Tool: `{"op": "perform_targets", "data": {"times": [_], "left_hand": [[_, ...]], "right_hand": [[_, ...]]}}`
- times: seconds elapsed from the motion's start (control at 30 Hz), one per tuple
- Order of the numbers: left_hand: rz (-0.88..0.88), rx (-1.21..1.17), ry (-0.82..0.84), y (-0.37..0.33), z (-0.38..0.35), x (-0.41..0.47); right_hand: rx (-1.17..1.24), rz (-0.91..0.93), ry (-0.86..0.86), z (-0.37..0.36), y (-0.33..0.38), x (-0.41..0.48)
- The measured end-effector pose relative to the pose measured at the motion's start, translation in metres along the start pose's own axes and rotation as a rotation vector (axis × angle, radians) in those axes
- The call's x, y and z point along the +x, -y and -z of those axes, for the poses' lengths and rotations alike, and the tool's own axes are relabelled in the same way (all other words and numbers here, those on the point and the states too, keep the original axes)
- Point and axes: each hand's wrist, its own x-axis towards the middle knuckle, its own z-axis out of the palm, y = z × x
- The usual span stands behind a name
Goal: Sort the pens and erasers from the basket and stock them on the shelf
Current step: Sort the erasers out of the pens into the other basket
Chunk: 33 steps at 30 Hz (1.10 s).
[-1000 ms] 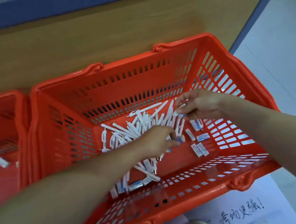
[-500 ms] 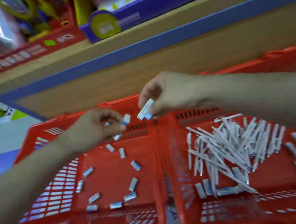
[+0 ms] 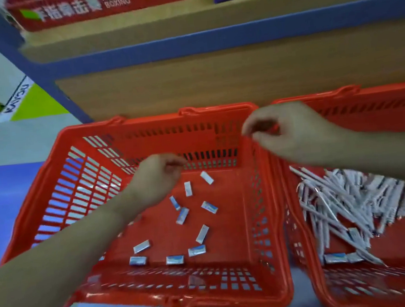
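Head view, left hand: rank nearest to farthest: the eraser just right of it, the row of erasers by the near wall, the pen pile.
1. Eraser, just right of the left hand, on the left basket floor.
2. Row of erasers, by that basket's near wall.
3. Pen pile, in the right basket.

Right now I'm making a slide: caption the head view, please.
Left hand and right hand hover over the left basket of erasers; pens lie in the right basket, by a shelf.
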Motion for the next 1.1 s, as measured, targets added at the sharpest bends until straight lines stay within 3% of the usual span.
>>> {"op": "perform_targets", "data": {"times": [0.17,0.3,0.4,0.47,0.57,0.7,0.83,0.97,1.1], "left_hand": [[-0.456,-0.039,0.037,-0.121,0.019,0.014],[-0.769,0.16,0.254,-0.204,-0.014,0.014],[-0.907,0.483,0.49,-0.228,-0.066,0.015],[-0.867,0.689,0.579,-0.232,-0.106,0.022],[-0.69,0.748,0.597,-0.234,-0.16,0.033],[-0.349,0.729,0.669,-0.219,-0.217,0.036],[-0.029,0.526,0.708,-0.206,-0.247,0.027],[0.024,0.317,0.509,-0.199,-0.262,0.038],[0.069,0.013,0.35,-0.204,-0.268,0.044]], "right_hand": [[0.263,-0.208,-0.094,0.062,-0.034,-0.043],[0.06,-0.28,0.055,0.062,-0.084,-0.098],[-0.085,-0.382,0.042,0.051,-0.138,-0.133],[-0.129,-0.569,-0.006,0.048,-0.179,-0.149],[-0.173,-0.78,0.028,0.049,-0.234,-0.171],[-0.119,-0.859,0.012,0.045,-0.279,-0.181],[-0.082,-0.874,0.039,0.042,-0.307,-0.177],[-0.19,-0.902,-0.088,0.041,-0.318,-0.179],[-0.194,-0.852,-0.063,0.043,-0.326,-0.176]]}}
